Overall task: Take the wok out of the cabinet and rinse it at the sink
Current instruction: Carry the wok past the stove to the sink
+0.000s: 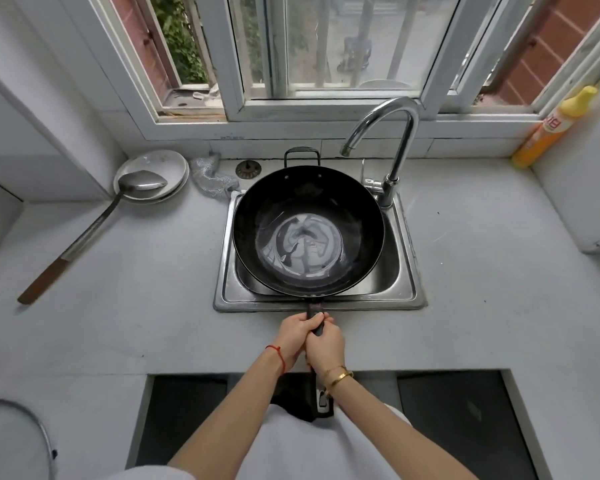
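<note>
Wok: round black metal wok point(308, 233) with a long dark handle point(315, 327) sits over the stainless steel sink basin point(404, 268), its bowl covering most of the opening and its handle reaching back over the near sink rim toward the person. It is plainly out of the cabinet, so that part of the task is done.

Left to right across the grey countertop point(146, 278):
- Long steel ladle with a brown wooden grip point(84, 237), its bowl lying on a stack of white plates point(156, 168) at the back left.
- Crumpled silvery scouring cloth point(212, 178) just left of the sink's far corner, beside a round metal strainer plug point(247, 169).
- Wok, holding a shallow pool of water point(300, 242) in its base; the surface shows swirled reflections. Small loop handle at the far rim.
- Chrome gooseneck tap point(392, 133) at the sink's back right corner. Its spout ends above the wok's far right edge; no stream of water is visible.
- Yellow and orange squeeze bottle point(551, 128) leaning in the far right corner, untouched.

Grip: left hand point(297, 336) and right hand point(326, 346) both wrap closed on the wok handle, left just ahead of right, touching each other.

Progress judgement: rinsing is under way, late rather than early. Water is already in the wok and the tap appears off. Remaining, probably: swirl the water round the walls, tip it out into the basin, and possibly repeat.
</note>
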Action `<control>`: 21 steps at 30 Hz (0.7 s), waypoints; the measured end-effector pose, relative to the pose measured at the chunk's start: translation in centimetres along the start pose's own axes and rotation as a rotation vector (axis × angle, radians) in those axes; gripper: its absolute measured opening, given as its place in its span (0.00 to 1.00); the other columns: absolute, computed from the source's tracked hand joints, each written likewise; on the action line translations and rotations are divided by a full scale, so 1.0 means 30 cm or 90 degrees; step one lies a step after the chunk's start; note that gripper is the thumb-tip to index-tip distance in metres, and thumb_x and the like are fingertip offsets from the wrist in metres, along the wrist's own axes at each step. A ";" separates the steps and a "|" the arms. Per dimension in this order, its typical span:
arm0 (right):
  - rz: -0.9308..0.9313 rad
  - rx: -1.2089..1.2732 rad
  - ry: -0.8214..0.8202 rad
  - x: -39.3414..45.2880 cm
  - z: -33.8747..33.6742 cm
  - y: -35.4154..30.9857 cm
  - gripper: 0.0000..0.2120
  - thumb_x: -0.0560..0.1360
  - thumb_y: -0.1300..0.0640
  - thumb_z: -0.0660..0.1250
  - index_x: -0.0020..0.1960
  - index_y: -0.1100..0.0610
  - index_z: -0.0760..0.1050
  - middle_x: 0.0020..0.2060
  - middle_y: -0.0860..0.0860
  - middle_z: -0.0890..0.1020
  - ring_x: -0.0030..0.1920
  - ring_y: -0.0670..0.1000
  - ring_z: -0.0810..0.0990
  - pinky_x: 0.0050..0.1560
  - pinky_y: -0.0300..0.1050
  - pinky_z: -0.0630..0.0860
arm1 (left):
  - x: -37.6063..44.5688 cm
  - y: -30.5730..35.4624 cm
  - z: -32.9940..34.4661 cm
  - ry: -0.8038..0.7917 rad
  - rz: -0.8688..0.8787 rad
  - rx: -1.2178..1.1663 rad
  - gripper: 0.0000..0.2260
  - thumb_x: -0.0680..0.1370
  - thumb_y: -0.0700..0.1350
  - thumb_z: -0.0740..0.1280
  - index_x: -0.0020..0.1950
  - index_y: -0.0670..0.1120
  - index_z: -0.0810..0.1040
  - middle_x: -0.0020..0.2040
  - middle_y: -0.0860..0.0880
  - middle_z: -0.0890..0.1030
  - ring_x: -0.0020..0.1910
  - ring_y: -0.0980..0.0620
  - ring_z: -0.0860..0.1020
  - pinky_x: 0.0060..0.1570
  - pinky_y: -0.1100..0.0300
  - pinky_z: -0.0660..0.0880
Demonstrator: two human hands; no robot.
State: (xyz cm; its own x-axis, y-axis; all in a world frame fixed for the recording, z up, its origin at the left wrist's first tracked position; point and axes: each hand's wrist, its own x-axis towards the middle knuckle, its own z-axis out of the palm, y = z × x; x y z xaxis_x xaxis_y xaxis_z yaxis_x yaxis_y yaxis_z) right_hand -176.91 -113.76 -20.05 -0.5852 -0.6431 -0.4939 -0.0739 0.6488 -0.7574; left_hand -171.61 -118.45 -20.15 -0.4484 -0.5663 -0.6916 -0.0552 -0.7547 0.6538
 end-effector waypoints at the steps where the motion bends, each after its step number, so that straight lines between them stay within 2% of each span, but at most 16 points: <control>1: 0.000 -0.005 0.000 0.009 0.000 0.004 0.07 0.73 0.63 0.60 0.38 0.56 0.73 0.34 0.56 0.79 0.37 0.61 0.81 0.36 0.52 0.80 | 0.006 -0.002 0.002 0.002 -0.002 -0.003 0.06 0.80 0.37 0.64 0.53 0.38 0.80 0.50 0.43 0.83 0.47 0.51 0.81 0.51 0.62 0.79; 4: 0.008 -0.009 -0.009 0.031 0.003 0.012 0.07 0.72 0.62 0.60 0.38 0.55 0.73 0.36 0.58 0.79 0.37 0.62 0.81 0.36 0.54 0.81 | 0.022 -0.002 0.009 0.007 -0.010 -0.011 0.07 0.80 0.38 0.64 0.55 0.38 0.80 0.52 0.42 0.83 0.48 0.51 0.81 0.52 0.62 0.78; 8: 0.013 -0.008 -0.010 0.052 0.011 0.021 0.06 0.73 0.62 0.60 0.42 0.60 0.75 0.35 0.57 0.80 0.37 0.61 0.81 0.37 0.53 0.82 | 0.039 -0.004 0.003 0.012 -0.018 -0.014 0.07 0.80 0.38 0.64 0.55 0.38 0.80 0.53 0.42 0.83 0.49 0.51 0.81 0.51 0.63 0.78; 11: 0.008 -0.014 -0.008 0.053 0.011 0.024 0.08 0.74 0.63 0.60 0.38 0.54 0.73 0.36 0.57 0.79 0.38 0.60 0.81 0.37 0.50 0.81 | 0.045 -0.008 -0.002 0.012 -0.026 -0.006 0.09 0.80 0.39 0.64 0.57 0.38 0.80 0.53 0.43 0.83 0.50 0.51 0.81 0.51 0.63 0.79; 14: 0.019 -0.033 -0.016 0.063 0.015 0.041 0.08 0.74 0.62 0.60 0.38 0.53 0.72 0.36 0.56 0.79 0.37 0.60 0.81 0.37 0.53 0.82 | 0.049 -0.013 -0.001 0.012 -0.031 -0.002 0.10 0.80 0.40 0.64 0.59 0.37 0.79 0.54 0.43 0.84 0.52 0.51 0.82 0.50 0.63 0.79; 16: 0.021 -0.053 -0.026 0.071 0.017 0.051 0.06 0.75 0.60 0.60 0.41 0.55 0.74 0.35 0.56 0.80 0.36 0.59 0.82 0.36 0.53 0.82 | 0.053 -0.017 -0.002 0.013 -0.033 0.004 0.10 0.80 0.40 0.64 0.58 0.38 0.80 0.55 0.43 0.84 0.54 0.49 0.81 0.54 0.60 0.78; 19: 0.023 -0.095 -0.043 0.083 0.019 0.060 0.07 0.76 0.59 0.60 0.45 0.57 0.76 0.36 0.56 0.80 0.35 0.56 0.81 0.32 0.44 0.79 | 0.067 -0.028 -0.008 0.015 -0.045 0.015 0.09 0.80 0.40 0.65 0.56 0.39 0.81 0.55 0.43 0.84 0.58 0.46 0.81 0.61 0.53 0.76; 21: 0.029 -0.119 -0.064 0.090 0.020 0.067 0.07 0.76 0.59 0.59 0.45 0.58 0.76 0.36 0.56 0.80 0.35 0.57 0.81 0.32 0.44 0.79 | 0.073 -0.037 -0.011 0.018 -0.050 0.025 0.08 0.80 0.41 0.65 0.54 0.40 0.82 0.55 0.43 0.85 0.59 0.44 0.80 0.63 0.49 0.75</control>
State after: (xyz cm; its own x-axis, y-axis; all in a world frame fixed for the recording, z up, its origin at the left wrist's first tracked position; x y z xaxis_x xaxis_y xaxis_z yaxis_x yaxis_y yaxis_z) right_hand -178.17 -114.44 -23.17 -0.5080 -0.6432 -0.5729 -0.2040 0.7360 -0.6455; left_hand -172.25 -118.97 -22.49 -0.4164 -0.5155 -0.7489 -0.1238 -0.7839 0.6084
